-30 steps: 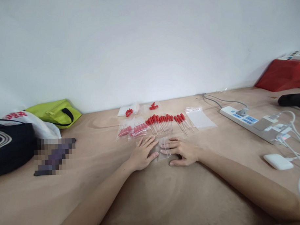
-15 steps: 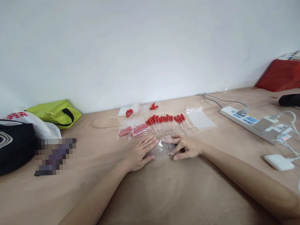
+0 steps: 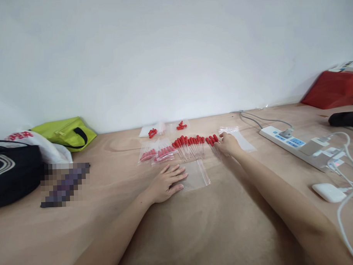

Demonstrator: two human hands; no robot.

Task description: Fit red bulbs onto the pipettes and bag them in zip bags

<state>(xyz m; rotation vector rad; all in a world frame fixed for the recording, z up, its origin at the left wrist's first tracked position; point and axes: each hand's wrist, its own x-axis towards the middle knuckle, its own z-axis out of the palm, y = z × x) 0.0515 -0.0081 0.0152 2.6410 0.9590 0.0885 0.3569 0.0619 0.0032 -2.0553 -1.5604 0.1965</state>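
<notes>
My left hand lies flat with its fingers spread, pressing the left part of a clear zip bag onto the table. The bag's seal strip faces right. Reaching forward, my right hand is at the rightmost small group of droppers with red bulbs. Its thumb and forefinger are bent and apart beside the bulbs and partly cover the thin stems. A larger row of red-bulbed droppers fans out just beyond the bag. To the left are filled zip bags of droppers.
Loose red bulbs lie on bags near the wall. Flat zip bags sit behind my right hand. On the right are a power strip, a white case and cables. A black bag and a green bag stand left.
My right hand has let go of the zip bag's right end and moved forward and right to the droppers. The bag now lies flatter. My left hand has stayed in place.
</notes>
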